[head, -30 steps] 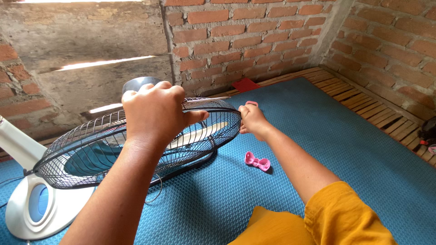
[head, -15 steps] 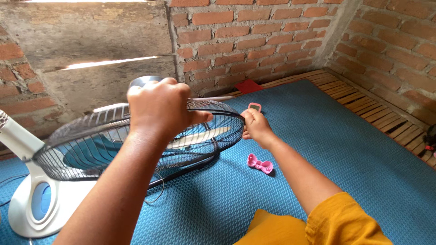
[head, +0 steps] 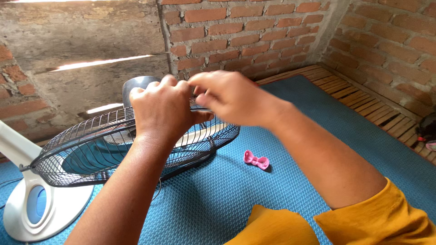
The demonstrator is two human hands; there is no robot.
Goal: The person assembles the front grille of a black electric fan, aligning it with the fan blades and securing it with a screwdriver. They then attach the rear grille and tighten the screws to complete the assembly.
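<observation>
Head view: fan cage (head: 104,145) lies tilted on the blue mat (head: 281,190), its near rim low, its far rim raised. Left hand (head: 161,111) clamped over the cage's far rim, fingers curled around the wires. Right hand (head: 231,97) just beside the left at the same rim, blurred; cannot tell its grip. White fan base (head: 50,208) left of the cage. Pink clip (head: 256,160) on the mat right of the cage.
</observation>
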